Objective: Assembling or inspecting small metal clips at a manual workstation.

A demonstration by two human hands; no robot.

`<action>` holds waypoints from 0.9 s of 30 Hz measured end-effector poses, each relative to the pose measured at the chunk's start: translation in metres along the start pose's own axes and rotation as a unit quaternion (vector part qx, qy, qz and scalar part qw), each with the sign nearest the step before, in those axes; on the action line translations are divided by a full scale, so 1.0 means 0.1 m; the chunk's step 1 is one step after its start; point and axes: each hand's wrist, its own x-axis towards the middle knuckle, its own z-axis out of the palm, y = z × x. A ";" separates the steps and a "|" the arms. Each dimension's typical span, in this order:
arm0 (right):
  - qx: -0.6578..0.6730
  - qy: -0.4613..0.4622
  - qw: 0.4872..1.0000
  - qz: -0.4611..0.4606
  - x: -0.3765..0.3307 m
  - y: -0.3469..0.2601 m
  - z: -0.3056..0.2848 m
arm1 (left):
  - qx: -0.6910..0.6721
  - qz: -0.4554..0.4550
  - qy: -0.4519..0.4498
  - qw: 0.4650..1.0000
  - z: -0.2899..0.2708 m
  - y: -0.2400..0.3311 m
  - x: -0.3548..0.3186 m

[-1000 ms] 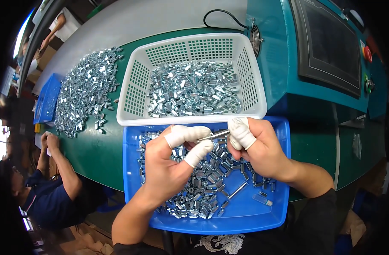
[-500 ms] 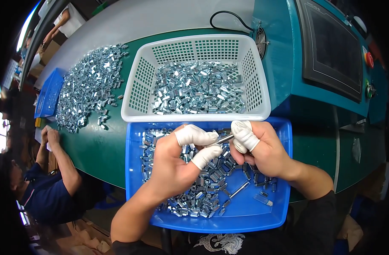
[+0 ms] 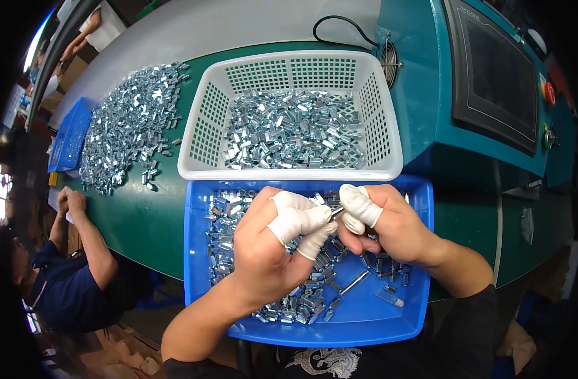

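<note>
Over the blue tray (image 3: pixel 404 325), my two hands meet fingertip to fingertip. My right hand (image 3: pixel 390 221) is closed and pinches a slim shiny metal rod (image 3: pixel 338 213), with white cots on its thumb and finger. The rod's other end runs to the fingertips of my left hand (image 3: pixel 273 243). These fingers, also in white cots, are pinched together, and whatever lies between them is hidden. Beneath, the tray holds many small hex-shaped metal nuts (image 3: pixel 295 303). A second metal rod (image 3: pixel 355 282) and a small clear bottle (image 3: pixel 390 297) lie in its right part.
Behind the tray stands a white perforated basket (image 3: pixel 289 175) with more metal nuts. A loose heap of nuts (image 3: pixel 128 126) and a blue basket (image 3: pixel 68 142) are on the green table (image 3: pixel 156 221). A teal machine with a screen (image 3: pixel 494 69) stands right. A co-worker's hands (image 3: pixel 73 202) rest at left.
My left hand has turned and its fingers have closed in nearer to my right fingertips. Less of the rod shows between the hands. My right hand has barely moved.
</note>
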 end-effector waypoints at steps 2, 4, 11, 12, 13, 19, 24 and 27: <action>0.068 -0.002 0.997 0.023 0.01 0.01 0.00 | 0.029 -0.005 -0.004 1.000 -0.02 0.03 0.03; 0.134 -0.005 0.990 0.046 0.02 0.02 0.00 | -0.002 -0.068 0.023 0.997 -0.02 0.10 0.04; 0.168 -0.002 0.984 0.056 0.02 0.02 -0.02 | -0.023 -0.077 0.023 0.996 -0.03 0.04 -0.03; 0.151 -0.012 0.986 0.065 0.01 0.03 -0.03 | -0.026 -0.057 0.033 0.997 0.00 0.04 -0.05; 0.134 -0.022 0.988 0.074 0.01 0.03 -0.04 | -0.044 -0.066 0.035 0.996 0.01 0.06 -0.03; 0.166 -0.054 0.974 0.144 0.03 0.02 -0.07 | -0.052 -0.044 0.023 0.997 -0.01 0.07 0.00; 0.169 -0.054 0.971 0.158 0.02 0.01 -0.06 | -0.068 -0.054 0.010 0.996 -0.03 0.07 0.00; 0.170 -0.060 0.971 0.156 0.03 0.03 -0.08 | -0.082 -0.073 0.001 0.994 -0.03 0.05 0.00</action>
